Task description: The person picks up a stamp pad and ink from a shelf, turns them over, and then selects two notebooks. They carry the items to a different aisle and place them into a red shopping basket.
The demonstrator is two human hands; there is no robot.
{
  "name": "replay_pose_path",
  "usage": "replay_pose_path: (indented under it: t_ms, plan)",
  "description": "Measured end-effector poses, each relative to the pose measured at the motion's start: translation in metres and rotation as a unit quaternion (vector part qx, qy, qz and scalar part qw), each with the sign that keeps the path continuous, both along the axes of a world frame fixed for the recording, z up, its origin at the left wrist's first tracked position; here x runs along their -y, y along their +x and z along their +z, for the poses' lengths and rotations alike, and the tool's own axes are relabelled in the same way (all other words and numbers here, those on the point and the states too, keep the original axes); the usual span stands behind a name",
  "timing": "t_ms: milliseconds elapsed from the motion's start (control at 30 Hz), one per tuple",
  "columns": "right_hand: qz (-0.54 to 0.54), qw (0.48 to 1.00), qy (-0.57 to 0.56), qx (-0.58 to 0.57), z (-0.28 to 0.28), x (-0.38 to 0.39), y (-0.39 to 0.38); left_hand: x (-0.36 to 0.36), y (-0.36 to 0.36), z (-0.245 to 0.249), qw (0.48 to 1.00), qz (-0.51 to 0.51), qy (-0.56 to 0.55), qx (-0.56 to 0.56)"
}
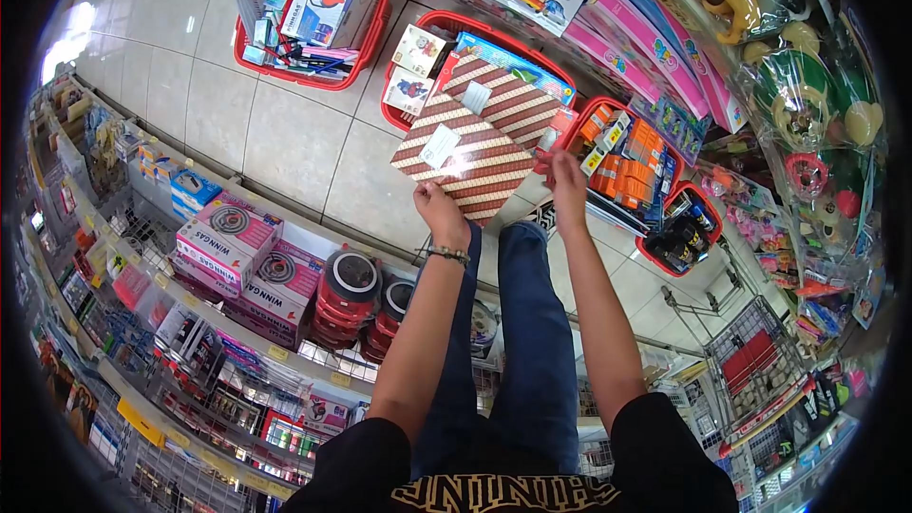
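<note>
A flat package (465,154) with brown and cream diagonal stripes and a white label is tilted in front of my legs. My left hand (443,213) is closed on its near left edge, thumb and fingers pinched together. At its right corner my right hand (570,192) is closed too, its fingertips partly hidden beside a reddish edge. A second striped package (503,100) lies just behind, overlapping the first. Both are over a red basket (391,116) that also has small white picture boxes (418,49) and a blue package (503,59) in it.
Another red basket (382,14) with boxes and pens stands at the back left. To the right are a basket of orange boxes (638,157) and one with black items (686,236). Shelves with pink stove boxes (231,236) line the left; a wire cart (760,361) stands right.
</note>
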State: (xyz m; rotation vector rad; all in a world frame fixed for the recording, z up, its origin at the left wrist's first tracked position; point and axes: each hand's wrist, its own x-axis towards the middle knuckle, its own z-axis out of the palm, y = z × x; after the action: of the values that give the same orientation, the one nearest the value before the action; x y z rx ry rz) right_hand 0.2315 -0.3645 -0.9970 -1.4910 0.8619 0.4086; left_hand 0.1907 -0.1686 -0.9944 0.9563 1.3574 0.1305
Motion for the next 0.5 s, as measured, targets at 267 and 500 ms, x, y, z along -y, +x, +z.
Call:
replay_pose_path:
  t_ms: [267, 500]
  plan:
    - [0.01, 0.994, 0.058, 0.089, 0.008, -0.041, 0.002, 0.037, 0.016, -0.025, 0.995, -0.085, 0.047, -0.013]
    - [0.138, 0.958, -0.203, 0.146, -0.004, -0.02, 0.047, 0.022, 0.033, -0.033, 0.983, -0.179, -0.011, -0.043]
